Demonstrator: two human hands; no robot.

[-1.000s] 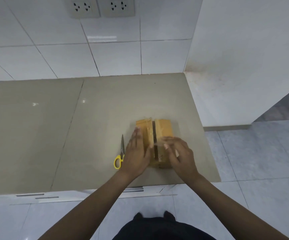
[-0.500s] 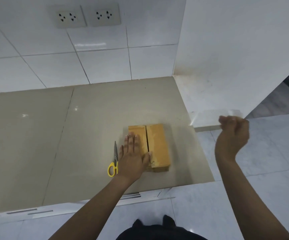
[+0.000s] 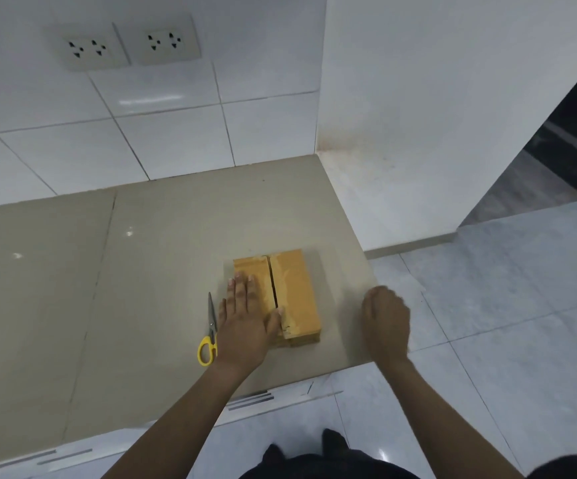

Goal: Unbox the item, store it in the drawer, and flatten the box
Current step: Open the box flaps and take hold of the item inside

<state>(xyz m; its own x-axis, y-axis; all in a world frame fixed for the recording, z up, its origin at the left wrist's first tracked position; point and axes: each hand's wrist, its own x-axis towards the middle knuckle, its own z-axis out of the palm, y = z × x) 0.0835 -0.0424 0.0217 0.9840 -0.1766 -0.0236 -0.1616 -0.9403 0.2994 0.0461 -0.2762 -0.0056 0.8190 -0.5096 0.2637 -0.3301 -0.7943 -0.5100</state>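
Right hand (image 3: 385,318) lowered; box (image 3: 292,292) seemingly unlabelled.

Left hand (image 3: 245,323) lies flat, palm down, fingers together and extended, at frame centre. Right hand (image 3: 385,319) is curled loosely, knuckles up, right of centre.

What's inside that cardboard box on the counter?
Only a dark slit shows between the two closed top flaps of the cardboard box. The contents are hidden by the flaps, and the left hand lies flat over the left flap.
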